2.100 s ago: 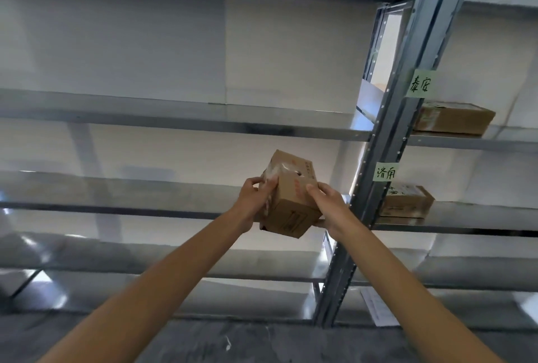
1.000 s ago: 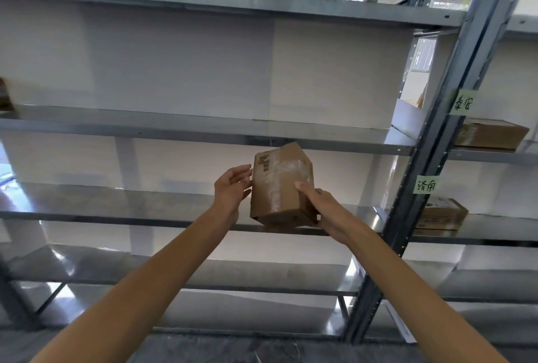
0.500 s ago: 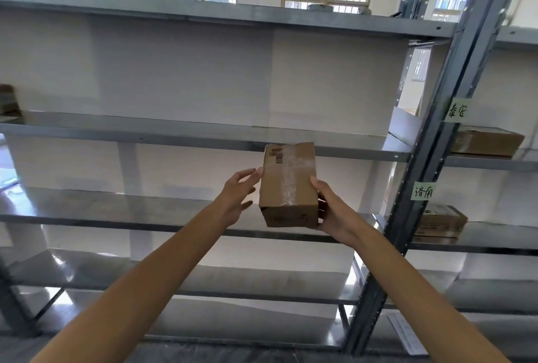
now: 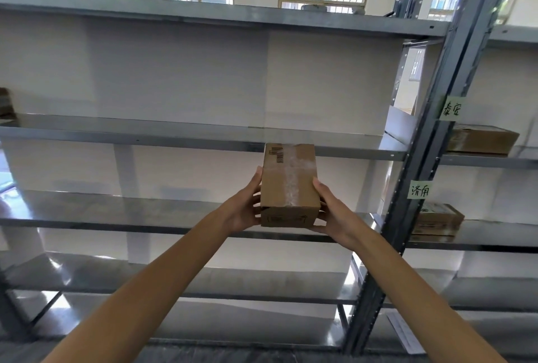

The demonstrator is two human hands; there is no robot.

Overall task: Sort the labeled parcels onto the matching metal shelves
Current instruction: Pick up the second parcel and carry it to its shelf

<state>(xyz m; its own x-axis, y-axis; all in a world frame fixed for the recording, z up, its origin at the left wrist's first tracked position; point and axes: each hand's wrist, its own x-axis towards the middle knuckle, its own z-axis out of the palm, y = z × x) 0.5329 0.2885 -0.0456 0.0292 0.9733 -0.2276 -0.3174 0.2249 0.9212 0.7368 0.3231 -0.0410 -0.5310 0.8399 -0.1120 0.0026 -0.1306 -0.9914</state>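
Note:
A small brown cardboard parcel (image 4: 288,185), taped across its top with a barcode near its far left corner, is held up in front of the metal shelves. My left hand (image 4: 243,205) grips its left side and my right hand (image 4: 334,214) grips its right side and lower corner. The parcel hovers between the second shelf (image 4: 174,137) and the third shelf (image 4: 116,217) of the left bay, touching neither.
A grey upright post (image 4: 431,153) separates the bays and carries two green handwritten labels (image 4: 450,108) (image 4: 419,189). In the right bay a flat brown box (image 4: 480,139) and a smaller box (image 4: 436,218) lie on separate shelves. Another parcel edge (image 4: 5,103) shows far left.
The parcel has turned from tilted to flat, top face toward me, and risen slightly. My left hand, open beside it before, has closed on its left side. The view tilted upward.

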